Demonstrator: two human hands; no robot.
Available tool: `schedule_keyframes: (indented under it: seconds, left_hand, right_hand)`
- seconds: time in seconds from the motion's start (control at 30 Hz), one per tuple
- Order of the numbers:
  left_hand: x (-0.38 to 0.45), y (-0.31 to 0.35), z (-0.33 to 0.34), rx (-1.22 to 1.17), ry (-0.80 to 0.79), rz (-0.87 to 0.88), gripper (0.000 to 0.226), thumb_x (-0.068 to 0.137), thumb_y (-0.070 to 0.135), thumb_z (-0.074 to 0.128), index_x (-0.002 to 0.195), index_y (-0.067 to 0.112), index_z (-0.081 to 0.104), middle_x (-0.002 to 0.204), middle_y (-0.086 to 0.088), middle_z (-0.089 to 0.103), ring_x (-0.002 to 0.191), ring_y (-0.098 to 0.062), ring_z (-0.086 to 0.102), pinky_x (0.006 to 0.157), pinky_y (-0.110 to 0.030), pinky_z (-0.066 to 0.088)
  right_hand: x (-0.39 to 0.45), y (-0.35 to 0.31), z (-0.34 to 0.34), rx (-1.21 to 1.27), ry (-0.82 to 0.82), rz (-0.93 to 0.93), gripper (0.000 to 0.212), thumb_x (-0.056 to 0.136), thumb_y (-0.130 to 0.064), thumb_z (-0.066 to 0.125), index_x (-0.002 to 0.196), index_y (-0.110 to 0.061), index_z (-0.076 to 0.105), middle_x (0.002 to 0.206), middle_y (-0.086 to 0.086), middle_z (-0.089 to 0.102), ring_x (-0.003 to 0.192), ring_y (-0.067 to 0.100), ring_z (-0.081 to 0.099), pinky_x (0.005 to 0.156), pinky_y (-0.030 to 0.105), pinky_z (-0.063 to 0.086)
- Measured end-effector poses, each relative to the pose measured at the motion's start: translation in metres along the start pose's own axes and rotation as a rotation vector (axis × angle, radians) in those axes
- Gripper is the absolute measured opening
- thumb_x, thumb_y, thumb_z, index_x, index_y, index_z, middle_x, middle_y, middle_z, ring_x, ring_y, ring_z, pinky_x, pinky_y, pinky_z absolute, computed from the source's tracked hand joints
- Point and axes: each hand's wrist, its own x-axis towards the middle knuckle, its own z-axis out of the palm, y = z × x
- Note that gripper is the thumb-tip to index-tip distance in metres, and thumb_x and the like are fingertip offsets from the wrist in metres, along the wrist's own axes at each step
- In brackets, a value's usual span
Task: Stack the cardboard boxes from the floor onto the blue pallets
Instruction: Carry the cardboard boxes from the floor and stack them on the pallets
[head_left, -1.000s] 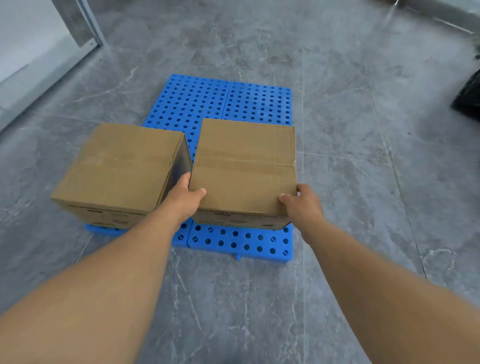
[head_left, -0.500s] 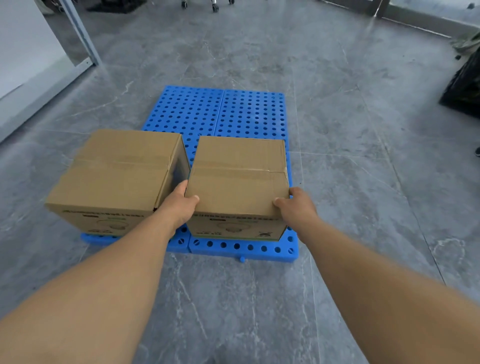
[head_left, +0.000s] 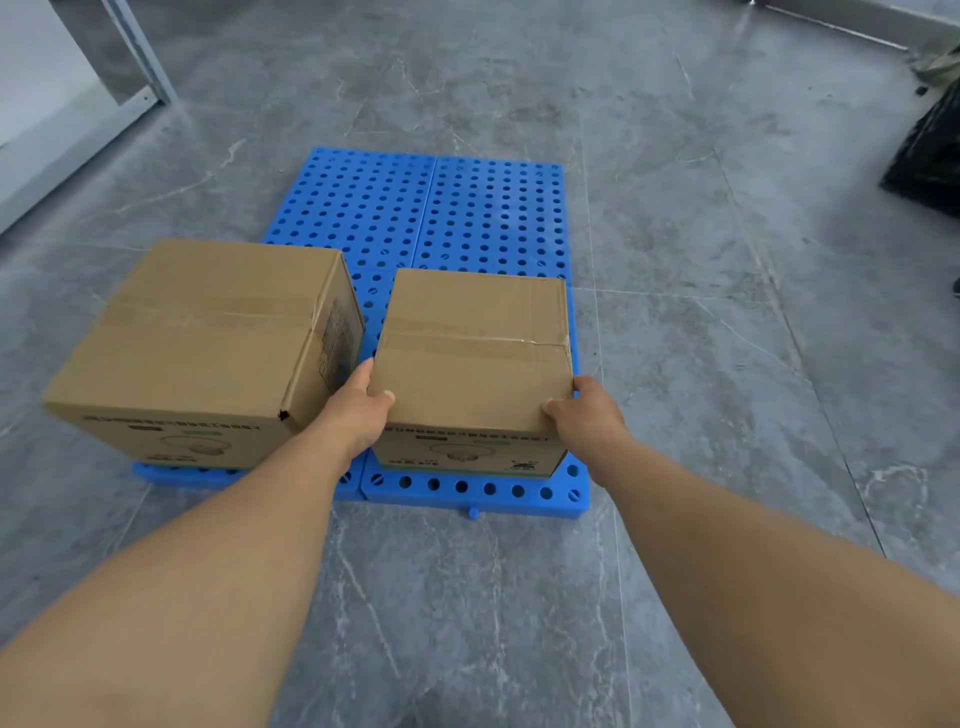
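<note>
Left hand and right hand grip near corners of right box, thumbs curled over top edge. Box sits on blue pallets, near right. Left box just beside, narrow gap; possibly overhanging pallet edge. Black bag far right on grey floor.

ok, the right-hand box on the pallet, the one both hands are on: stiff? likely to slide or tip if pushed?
Right box probably stiff: flat faces, crisp edges, taped seam. Likely light for its size, since left hand and right hand grip only its near top corners. Squat shape suggests sliding on the blue pallet, not tipping.
</note>
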Motion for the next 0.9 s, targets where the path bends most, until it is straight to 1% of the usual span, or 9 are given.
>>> schedule_keyframes:
  seconds: [0.33, 0.47, 0.53, 0.57, 0.6, 0.63, 0.7, 0.83, 0.9]
  left_hand:
    - [0.002, -0.003, 0.001, 0.073, 0.001, 0.018, 0.057, 0.099, 0.026, 0.037, 0.148, 0.033, 0.010, 0.155, 0.002, 0.022, 0.136, -0.024, 0.031, 0.111, -0.044, 0.029]
    - [-0.003, 0.001, 0.003, 0.102, 0.005, 0.013, 0.057, 0.100, 0.026, 0.034, 0.149, 0.032, 0.005, 0.156, 0.003, 0.014, 0.138, -0.022, 0.026, 0.110, -0.038, 0.024]
    - [-0.008, 0.005, 0.003, 0.119, 0.009, 0.023, 0.059, 0.100, 0.026, 0.034, 0.149, 0.032, 0.001, 0.157, 0.003, 0.014, 0.117, -0.014, 0.046, 0.097, -0.033, 0.037]
    - [-0.011, 0.008, 0.002, 0.129, 0.014, 0.034, 0.061, 0.100, 0.025, 0.034, 0.149, 0.032, -0.001, 0.156, 0.002, 0.015, 0.100, -0.009, 0.051, 0.087, -0.028, 0.040]
    - [-0.013, 0.009, 0.000, 0.130, 0.020, 0.045, 0.062, 0.100, 0.026, 0.035, 0.149, 0.031, -0.002, 0.156, 0.001, 0.016, 0.097, -0.010, 0.051, 0.083, -0.027, 0.037]
    - [-0.015, 0.010, -0.003, 0.120, 0.024, 0.053, 0.062, 0.100, 0.027, 0.035, 0.149, 0.031, -0.003, 0.156, 0.001, 0.016, 0.111, -0.015, 0.050, 0.089, -0.030, 0.036]
    - [-0.018, 0.010, -0.012, 0.095, 0.019, 0.065, 0.062, 0.099, 0.029, 0.036, 0.149, 0.031, -0.001, 0.156, 0.000, 0.017, 0.136, -0.023, 0.032, 0.105, -0.037, 0.029]
    - [-0.033, 0.011, -0.047, 0.007, 0.030, 0.150, 0.059, 0.098, 0.031, 0.040, 0.149, 0.030, 0.009, 0.154, -0.001, 0.024, 0.135, -0.022, 0.033, 0.104, -0.034, 0.029]
    - [-0.045, 0.010, -0.073, -0.014, 0.067, 0.202, 0.057, 0.097, 0.033, 0.041, 0.148, 0.029, 0.017, 0.150, 0.001, 0.033, 0.134, -0.021, 0.036, 0.104, -0.034, 0.029]
  right_hand:
    - [0.001, 0.000, -0.003, -0.046, -0.005, 0.021, 0.033, 0.093, -0.021, 0.052, 0.124, -0.012, 0.042, 0.106, 0.004, 0.051, 0.099, 0.024, 0.054, 0.087, 0.040, 0.049]
    - [0.001, 0.000, -0.002, -0.024, 0.001, 0.024, 0.033, 0.093, -0.020, 0.052, 0.123, -0.013, 0.043, 0.102, 0.002, 0.051, 0.092, 0.022, 0.053, 0.077, 0.035, 0.046]
    - [0.000, 0.001, -0.004, -0.017, -0.001, 0.028, 0.035, 0.093, -0.020, 0.052, 0.125, -0.013, 0.043, 0.105, 0.004, 0.052, 0.090, 0.021, 0.052, 0.075, 0.034, 0.044]
    - [-0.001, 0.000, -0.006, -0.012, 0.002, 0.029, 0.038, 0.092, -0.020, 0.052, 0.128, -0.014, 0.042, 0.106, 0.004, 0.051, 0.088, 0.020, 0.051, 0.073, 0.034, 0.043]
    - [-0.002, -0.001, -0.007, -0.008, 0.010, 0.032, 0.041, 0.092, -0.021, 0.053, 0.130, -0.014, 0.040, 0.106, 0.004, 0.050, 0.085, 0.018, 0.050, 0.071, 0.033, 0.042]
    - [-0.004, -0.003, -0.008, -0.008, 0.023, 0.031, 0.042, 0.092, -0.021, 0.053, 0.131, -0.013, 0.039, 0.105, 0.004, 0.048, 0.079, 0.015, 0.048, 0.067, 0.031, 0.041]
    - [-0.010, -0.010, -0.009, -0.033, 0.067, 0.029, 0.043, 0.091, -0.023, 0.055, 0.130, -0.011, 0.040, 0.102, 0.003, 0.047, 0.069, 0.010, 0.043, 0.060, 0.027, 0.037]
    - [-0.034, -0.041, -0.003, -0.151, 0.161, -0.002, 0.057, 0.088, -0.029, 0.059, 0.136, -0.008, 0.036, 0.125, 0.011, 0.049, 0.095, 0.024, 0.053, 0.069, 0.033, 0.042]
    - [-0.051, -0.064, 0.003, -0.191, 0.158, -0.052, 0.060, 0.089, -0.030, 0.059, 0.138, -0.007, 0.035, 0.127, 0.013, 0.050, 0.100, 0.027, 0.056, 0.071, 0.033, 0.046]
